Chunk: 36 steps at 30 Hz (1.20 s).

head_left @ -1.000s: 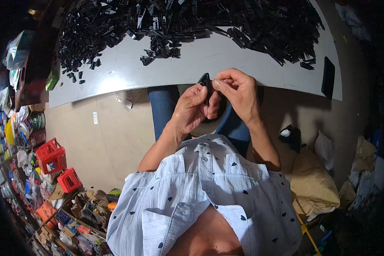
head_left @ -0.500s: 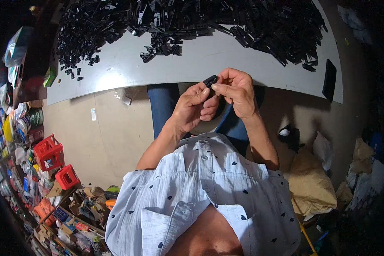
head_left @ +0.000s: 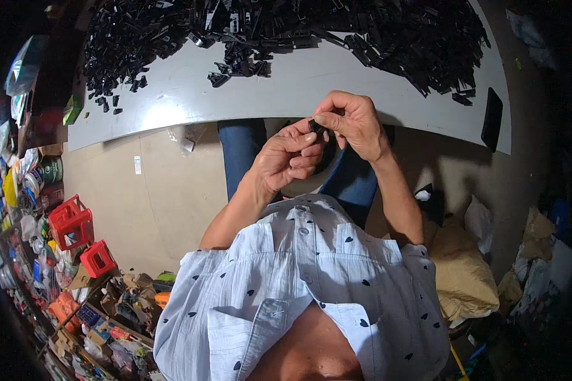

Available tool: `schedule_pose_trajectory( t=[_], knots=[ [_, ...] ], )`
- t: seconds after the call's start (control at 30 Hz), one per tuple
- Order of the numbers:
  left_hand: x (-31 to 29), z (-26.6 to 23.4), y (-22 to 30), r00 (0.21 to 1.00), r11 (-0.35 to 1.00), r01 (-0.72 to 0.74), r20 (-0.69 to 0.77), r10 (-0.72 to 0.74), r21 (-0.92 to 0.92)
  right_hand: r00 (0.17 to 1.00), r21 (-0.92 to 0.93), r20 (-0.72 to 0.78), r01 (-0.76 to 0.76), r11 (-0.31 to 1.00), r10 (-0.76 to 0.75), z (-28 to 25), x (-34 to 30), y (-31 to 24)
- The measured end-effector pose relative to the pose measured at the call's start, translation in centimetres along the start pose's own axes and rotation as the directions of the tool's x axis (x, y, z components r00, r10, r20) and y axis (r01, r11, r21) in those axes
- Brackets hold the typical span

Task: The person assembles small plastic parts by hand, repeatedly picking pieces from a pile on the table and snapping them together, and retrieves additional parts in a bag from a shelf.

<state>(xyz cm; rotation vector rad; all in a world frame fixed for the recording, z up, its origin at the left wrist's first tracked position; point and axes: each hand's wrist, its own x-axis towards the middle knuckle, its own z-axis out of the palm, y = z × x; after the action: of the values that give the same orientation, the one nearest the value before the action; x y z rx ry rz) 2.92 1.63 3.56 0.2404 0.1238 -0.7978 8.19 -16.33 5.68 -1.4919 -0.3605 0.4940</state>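
Observation:
A small black plastic piece (head_left: 315,126) is held between my two hands, just in front of the table's near edge. My left hand (head_left: 290,154) pinches it between thumb and forefinger, with the other fingers curled below. From the right and above, my right hand (head_left: 353,124) has its thumb and forefinger closed at the upper end of the piece. Fingers cover part of it, so its full shape cannot be made out. Beyond my hands, many black plastic parts (head_left: 279,28) are heaped along the far side of the white table (head_left: 190,101).
A flat black slab (head_left: 491,119) lies at the table's right end. On the floor to the left are red plastic baskets (head_left: 72,223) and crowded shelves of goods. A tan sack (head_left: 464,273) rests on the right. My legs (head_left: 241,152) are under the table.
The black piece has turned and now shows shorter between my fingers. My right hand has shifted slightly up, its fingers now over the piece's top end. My left hand has barely moved.

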Motion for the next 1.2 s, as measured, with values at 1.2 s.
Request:
schedule_pose_trajectory(
  t=[1.2],
  knots=[
    [-0.5,0.0,-2.5,0.959,0.980,0.197,-0.214,-0.184,0.039,0.961,0.374,0.077,-0.274,0.886,0.265,0.1,-2.7,3.7]
  ],
)
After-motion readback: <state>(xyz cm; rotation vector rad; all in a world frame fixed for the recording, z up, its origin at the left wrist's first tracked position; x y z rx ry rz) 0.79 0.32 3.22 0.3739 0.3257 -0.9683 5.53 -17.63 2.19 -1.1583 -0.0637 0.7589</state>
